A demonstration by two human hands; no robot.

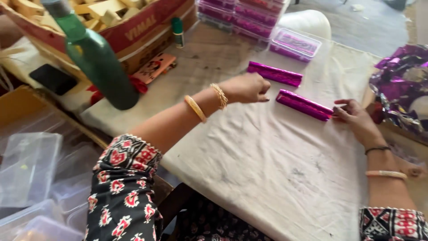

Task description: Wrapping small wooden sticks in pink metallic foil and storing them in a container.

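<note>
Both hands are working: our right hand (pixel 356 118) is pinching a shiny magenta foil-wrapped bar (pixel 304 105) (end only); left hand (pixel 245 88), loosely curled, is touching its other end.

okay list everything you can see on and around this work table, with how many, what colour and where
foil-wrapped rolls: two, shiny magenta, on the cloth, one behind the other
white cloth: one, stained, covering the table
clear lidded boxes: several, holding magenta pieces, far edge
green bottle: one, left, close to camera
small green-capped bottle: one, by the carton
cardboard carton: one, red and brown, holding wooden blocks, top left
empty clear containers: several, lower left
magenta foil heap: one, right edge
left hand: between the rolls' left ends
right hand: touching the nearer roll's right end
</note>
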